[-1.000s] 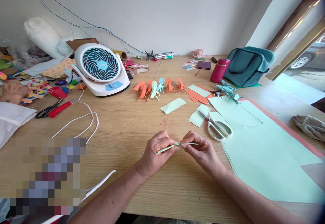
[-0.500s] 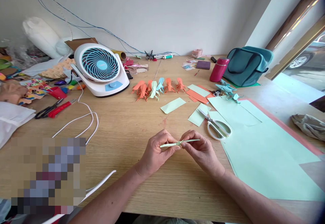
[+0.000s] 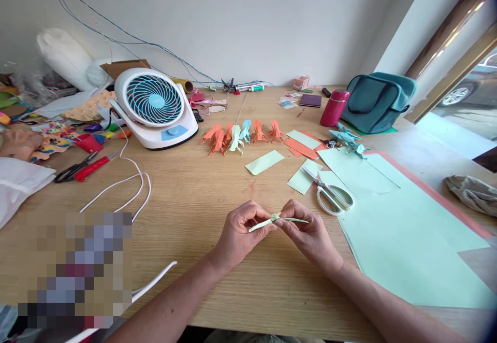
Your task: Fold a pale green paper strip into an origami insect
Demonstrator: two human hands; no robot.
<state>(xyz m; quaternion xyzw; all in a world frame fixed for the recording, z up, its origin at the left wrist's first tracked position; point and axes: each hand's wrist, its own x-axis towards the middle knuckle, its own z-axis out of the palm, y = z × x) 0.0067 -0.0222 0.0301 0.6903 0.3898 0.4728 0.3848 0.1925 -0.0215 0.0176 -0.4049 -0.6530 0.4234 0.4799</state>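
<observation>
You hold a pale green paper piece (image 3: 272, 221), folded down into a long, narrow sliver; it lies nearly level, its left end dipping a little lower than its right; a small bunch of folds juts up at its middle; your left hand (image 3: 238, 231) pinches the left half, your right hand (image 3: 306, 231) the right half, with the thin right tip lying across the fingers; it sits above the worktop (image 3: 194, 198), straight ahead of you.

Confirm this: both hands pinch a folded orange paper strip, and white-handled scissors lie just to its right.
Wrong colour: the head view shows the paper strip is pale green. The left hand and right hand do pinch it, scissors to its right.
</observation>
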